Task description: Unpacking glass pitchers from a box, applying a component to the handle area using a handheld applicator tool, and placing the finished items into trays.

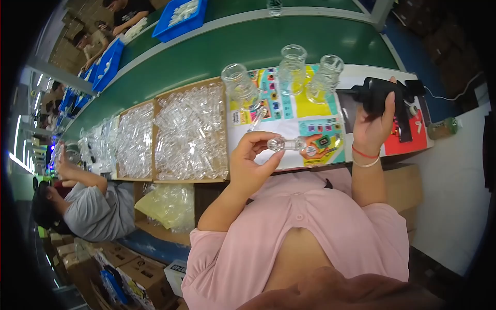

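Note:
My left hand (257,154) pinches a small clear glass tube fitting (287,144) with a round flared end, above the printed sheets. At the right, my right hand (373,124) is wrapped round a black drill-shaped power tool (380,97), whose narrow nose points left. My palm and fingers partly hide its handle. Beyond the hands, three clear glass vessels with ringed necks stand upright: one at the left (240,87), one in the middle (293,70) and one nearest the tool (325,79). Another slim glass tube (257,120) lies by the left vessel.
Cardboard trays (191,132) full of clear glass pieces line the bench to my left. A green conveyor belt (330,33) runs behind, with a blue bin (180,19) of white parts. A person in a grey shirt (103,209) sits at left. A red sheet (411,134) lies at right.

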The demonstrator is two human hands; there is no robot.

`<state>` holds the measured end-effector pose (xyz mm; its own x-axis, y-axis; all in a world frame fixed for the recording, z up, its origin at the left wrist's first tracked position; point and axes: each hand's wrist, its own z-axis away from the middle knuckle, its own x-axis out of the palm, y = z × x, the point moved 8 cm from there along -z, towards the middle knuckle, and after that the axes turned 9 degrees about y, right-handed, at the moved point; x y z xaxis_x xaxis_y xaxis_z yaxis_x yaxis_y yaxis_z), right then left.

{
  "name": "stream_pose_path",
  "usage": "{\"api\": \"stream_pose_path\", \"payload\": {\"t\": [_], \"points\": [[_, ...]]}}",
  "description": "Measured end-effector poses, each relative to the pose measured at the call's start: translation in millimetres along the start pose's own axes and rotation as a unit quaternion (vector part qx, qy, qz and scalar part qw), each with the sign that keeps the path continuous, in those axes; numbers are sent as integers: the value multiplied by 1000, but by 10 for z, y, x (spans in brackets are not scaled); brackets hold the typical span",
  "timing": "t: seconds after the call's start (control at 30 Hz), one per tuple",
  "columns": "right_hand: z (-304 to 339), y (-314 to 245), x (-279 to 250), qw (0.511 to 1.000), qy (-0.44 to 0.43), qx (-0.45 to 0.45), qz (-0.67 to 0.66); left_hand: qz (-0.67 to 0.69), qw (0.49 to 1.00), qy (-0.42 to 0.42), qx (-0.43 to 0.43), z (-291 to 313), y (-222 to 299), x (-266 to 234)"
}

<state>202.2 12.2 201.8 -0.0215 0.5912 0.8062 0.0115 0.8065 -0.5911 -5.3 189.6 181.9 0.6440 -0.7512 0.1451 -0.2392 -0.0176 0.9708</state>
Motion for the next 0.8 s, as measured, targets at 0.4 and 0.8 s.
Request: {"api": "stream_pose_path", "payload": {"t": [0.4, 0.8], "points": [[-1220, -196, -1683, 990, 112, -29, 81, 144, 975, -36, -163, -70, -549, 180], [-1678, 58, -1669, 949, 17, -170, 264, 270, 931, -17, -245, -96, -743, 250]]}}
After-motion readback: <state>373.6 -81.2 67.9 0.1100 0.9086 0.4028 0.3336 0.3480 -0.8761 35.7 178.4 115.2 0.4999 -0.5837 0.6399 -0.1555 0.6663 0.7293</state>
